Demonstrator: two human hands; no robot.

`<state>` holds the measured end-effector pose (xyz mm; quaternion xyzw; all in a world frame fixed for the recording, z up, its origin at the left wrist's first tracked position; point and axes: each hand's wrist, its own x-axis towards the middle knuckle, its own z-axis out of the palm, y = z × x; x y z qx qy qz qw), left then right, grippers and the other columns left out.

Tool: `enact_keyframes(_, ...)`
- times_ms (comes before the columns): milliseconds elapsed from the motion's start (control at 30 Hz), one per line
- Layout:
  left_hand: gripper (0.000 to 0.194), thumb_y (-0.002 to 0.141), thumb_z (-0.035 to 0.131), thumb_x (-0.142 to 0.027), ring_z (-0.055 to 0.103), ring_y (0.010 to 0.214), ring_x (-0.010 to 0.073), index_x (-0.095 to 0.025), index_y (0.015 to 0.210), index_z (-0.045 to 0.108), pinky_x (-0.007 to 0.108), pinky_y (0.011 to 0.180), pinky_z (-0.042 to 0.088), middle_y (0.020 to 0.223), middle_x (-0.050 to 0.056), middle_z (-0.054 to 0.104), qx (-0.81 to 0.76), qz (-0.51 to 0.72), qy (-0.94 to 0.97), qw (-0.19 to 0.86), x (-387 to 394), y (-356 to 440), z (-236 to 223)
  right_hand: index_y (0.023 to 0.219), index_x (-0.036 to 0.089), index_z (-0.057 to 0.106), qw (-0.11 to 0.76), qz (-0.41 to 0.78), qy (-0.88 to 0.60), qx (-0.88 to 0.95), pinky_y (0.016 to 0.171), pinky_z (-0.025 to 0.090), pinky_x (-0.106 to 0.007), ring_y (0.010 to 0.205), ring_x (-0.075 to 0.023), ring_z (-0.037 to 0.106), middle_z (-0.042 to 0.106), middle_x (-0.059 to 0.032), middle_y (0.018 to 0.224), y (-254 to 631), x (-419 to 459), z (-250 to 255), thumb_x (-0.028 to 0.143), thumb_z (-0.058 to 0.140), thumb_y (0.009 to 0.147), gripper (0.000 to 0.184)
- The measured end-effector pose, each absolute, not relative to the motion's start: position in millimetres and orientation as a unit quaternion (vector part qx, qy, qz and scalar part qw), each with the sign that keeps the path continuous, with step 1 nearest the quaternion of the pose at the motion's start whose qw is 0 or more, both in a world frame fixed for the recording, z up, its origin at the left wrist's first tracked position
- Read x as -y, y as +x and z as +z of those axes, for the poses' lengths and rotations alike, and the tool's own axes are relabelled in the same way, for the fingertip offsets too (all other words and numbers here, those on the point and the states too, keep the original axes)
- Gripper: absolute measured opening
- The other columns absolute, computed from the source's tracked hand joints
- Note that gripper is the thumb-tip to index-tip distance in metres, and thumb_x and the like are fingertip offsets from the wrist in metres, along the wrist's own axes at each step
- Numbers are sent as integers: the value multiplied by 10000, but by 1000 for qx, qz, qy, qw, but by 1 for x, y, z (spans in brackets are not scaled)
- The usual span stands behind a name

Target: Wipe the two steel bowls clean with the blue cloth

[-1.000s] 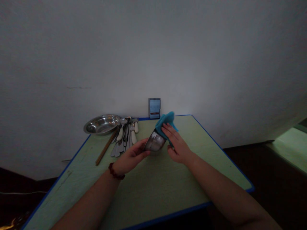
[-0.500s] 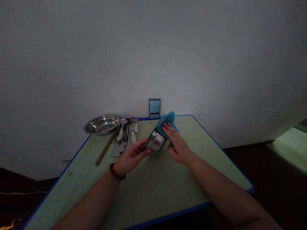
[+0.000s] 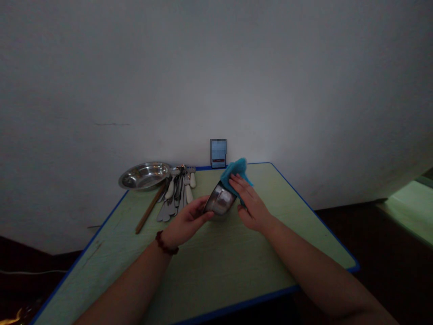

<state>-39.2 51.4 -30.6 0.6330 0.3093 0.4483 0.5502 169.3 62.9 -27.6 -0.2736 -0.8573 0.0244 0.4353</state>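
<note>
A shiny metal bowl [image 3: 221,199] is tilted up above the middle of the table. My left hand [image 3: 190,220], with a dark red band at the wrist, grips its lower left edge between thumb and fingers. On the bowl's upper right side lies a blue cloth [image 3: 233,174]. My right hand [image 3: 251,203] presses this cloth against the bowl, fingers over it and thumb lower down. The inside of the bowl is turned away from me, and part of the cloth is hidden behind my right hand.
On the light green table [image 3: 304,234] with blue edging, an oval metal dish [image 3: 145,177] stands at the back left. Beside it lie several pieces of cutlery [image 3: 177,192] and a wooden stick [image 3: 149,212]. A phone [image 3: 218,153] leans upright near the wall [image 3: 216,81].
Almost nothing differs. The bowl and both hands have shifted very slightly to the right, with the cloth still held against the bowl.
</note>
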Motion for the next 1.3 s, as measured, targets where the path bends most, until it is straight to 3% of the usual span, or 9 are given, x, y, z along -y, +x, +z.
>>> enact_keyframes(600,364,725,669,-288,605,977,191,-204,1070,589,312,869,467,1001,48,688,-298,454,635,550,-52,-38,-32,1386,170,237,431,18,-273,860,1071,243,-508,1339,-254,219,298,-99,1436,168,-62,-26,144,375,731,670)
enact_keyframes(933,374,735,658,-272,588,1024,200,-195,1093,583,343,933,431,1082,64,669,-298,445,630,563,-50,-38,-31,1381,185,216,423,22,-292,858,1065,247,-525,1349,-263,190,215,-93,1472,168,-59,-25,131,390,714,692)
enact_keyframes(1300,386,742,649,-284,588,1026,200,-195,1110,576,358,943,420,1086,71,668,-299,438,632,565,-50,-37,-30,1374,175,231,430,18,-280,858,1068,243,-518,1342,-263,207,259,-110,1448,168,-61,-26,139,396,725,671)
